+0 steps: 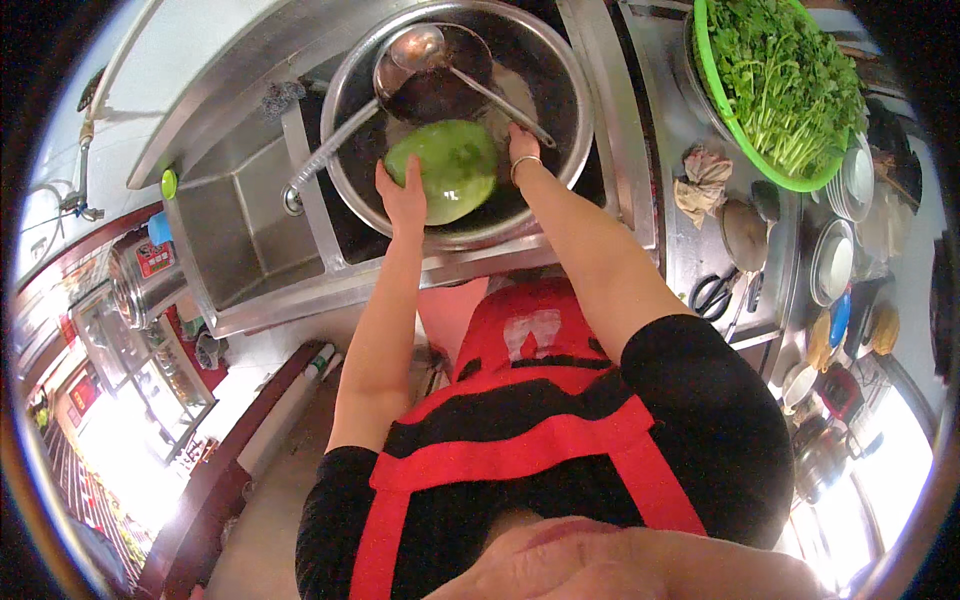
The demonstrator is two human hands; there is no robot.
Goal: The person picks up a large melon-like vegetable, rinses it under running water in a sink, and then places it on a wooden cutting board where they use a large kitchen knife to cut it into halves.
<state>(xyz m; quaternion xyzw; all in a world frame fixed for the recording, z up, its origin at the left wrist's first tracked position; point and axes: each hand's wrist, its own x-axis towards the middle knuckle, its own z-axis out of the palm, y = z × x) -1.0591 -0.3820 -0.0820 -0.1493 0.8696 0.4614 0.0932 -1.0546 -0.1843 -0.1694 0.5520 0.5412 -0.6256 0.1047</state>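
My left hand (405,196) grips the near left rim of a green bowl (450,176), which looks tilted inside a large round metal basin (335,161). My right hand (523,150) is at the basin's right side, beside the handle of a metal ladle (491,99); its fingertips are partly hidden, so I cannot tell whether it holds anything. Beyond the green bowl lies a round-bowled metal utensil with a long handle (334,142) that reaches over the basin's left rim. The ladle's head rests over that utensil. A pale, indistinct thing (514,94) lies in the basin near my right hand.
Left of the basin is a steel sink compartment (274,214), with a metal scourer (283,99) at its far edge. On the right counter stand a green basket (757,161) of leafy greens, a crumpled cloth (703,184), black-handled scissors (712,295) and stacked white plates (832,262).
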